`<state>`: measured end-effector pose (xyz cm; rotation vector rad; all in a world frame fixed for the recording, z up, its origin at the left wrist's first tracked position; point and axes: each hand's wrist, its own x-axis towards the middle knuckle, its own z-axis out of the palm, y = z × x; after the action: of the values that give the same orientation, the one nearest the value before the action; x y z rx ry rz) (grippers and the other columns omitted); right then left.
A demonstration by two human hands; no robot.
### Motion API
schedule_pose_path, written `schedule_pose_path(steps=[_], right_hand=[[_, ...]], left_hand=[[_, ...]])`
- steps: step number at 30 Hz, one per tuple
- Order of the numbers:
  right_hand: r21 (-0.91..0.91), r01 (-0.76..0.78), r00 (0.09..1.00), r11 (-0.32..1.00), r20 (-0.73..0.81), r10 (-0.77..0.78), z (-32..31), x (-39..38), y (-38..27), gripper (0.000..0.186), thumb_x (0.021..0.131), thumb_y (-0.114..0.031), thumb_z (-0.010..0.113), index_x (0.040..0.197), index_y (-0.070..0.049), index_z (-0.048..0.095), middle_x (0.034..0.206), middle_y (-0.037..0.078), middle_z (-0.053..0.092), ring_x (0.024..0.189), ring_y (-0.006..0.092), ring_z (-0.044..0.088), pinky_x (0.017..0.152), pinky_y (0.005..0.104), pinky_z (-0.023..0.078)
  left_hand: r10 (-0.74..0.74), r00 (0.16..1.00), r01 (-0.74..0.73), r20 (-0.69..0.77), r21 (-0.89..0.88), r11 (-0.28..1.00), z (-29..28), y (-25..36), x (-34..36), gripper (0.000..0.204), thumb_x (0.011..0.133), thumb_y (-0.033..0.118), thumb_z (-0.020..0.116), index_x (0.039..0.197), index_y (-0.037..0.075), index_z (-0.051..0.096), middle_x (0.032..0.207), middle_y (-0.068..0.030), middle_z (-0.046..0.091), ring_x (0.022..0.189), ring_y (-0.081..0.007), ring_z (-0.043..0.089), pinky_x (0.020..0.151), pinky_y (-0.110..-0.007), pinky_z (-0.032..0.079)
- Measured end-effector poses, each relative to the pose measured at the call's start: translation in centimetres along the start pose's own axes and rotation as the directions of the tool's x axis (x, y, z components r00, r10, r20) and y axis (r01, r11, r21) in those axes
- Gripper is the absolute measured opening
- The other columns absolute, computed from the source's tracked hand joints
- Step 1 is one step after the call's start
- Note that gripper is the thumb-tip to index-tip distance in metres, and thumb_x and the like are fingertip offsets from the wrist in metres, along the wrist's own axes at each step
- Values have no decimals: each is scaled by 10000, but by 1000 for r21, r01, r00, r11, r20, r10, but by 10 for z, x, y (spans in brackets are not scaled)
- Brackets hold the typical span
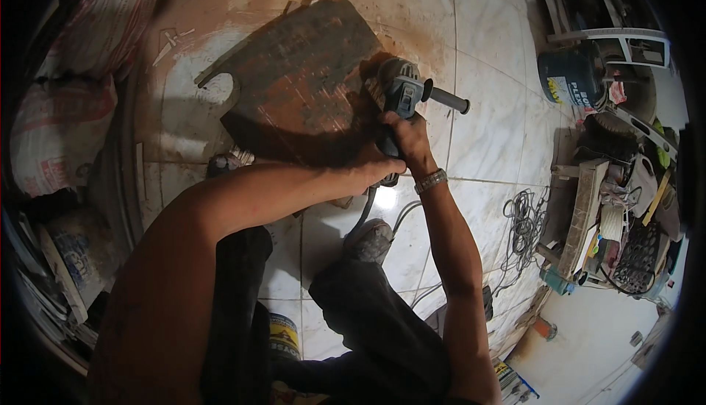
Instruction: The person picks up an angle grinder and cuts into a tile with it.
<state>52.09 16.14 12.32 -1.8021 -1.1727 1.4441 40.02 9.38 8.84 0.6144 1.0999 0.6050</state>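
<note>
An angle grinder [403,96], grey and black with a side handle sticking out to the right, is held in both my hands. My right hand [410,139], with a metal watch at the wrist, is closed round its body just behind the head. Lower on the tool, my left hand [371,172] grips the rear of the body; its fingers are partly hidden. The grinder's head is at the right edge of a dark, rusty metal sheet [305,74] with a notch at its left. Whether the disc touches the sheet I cannot tell.
Black cable [523,228] lies coiled on the tiles at right. Beyond it stand a wooden bench [585,217] heaped with things and a dark green bucket [566,77]. White-and-red sacks [70,133] stack at left. A yellow-labelled can [283,335] is by my legs. My shoe [369,242] is near the power cord.
</note>
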Motion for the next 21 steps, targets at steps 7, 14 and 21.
schedule_pose_path(steps=[7,14,21], right_hand=[[9,-33,999,999,-22,33,2,-1,-4,373,839,-271,787,1028,42,708,898,94,717,740,187,675,671,335,556],[61,-9,999,998,-34,11,2,-1,-7,364,834,-257,790,1035,34,704,907,92,718,748,178,663,691,326,546],[-14,21,999,1000,-29,-21,8,-7,-3,372,825,-267,788,1028,31,701,910,90,715,759,182,659,700,337,546]], left_hand=[[-44,999,44,22,6,999,-1,9,-3,359,751,91,802,1073,33,654,958,-61,680,874,-188,664,754,-355,545],[-74,994,75,86,-2,997,-6,16,3,433,724,86,808,1115,29,632,942,-68,676,847,-187,665,744,-354,546],[-14,999,14,31,-9,1000,-3,4,-4,390,720,116,810,1065,27,652,941,-70,679,846,-190,661,742,-353,542]])
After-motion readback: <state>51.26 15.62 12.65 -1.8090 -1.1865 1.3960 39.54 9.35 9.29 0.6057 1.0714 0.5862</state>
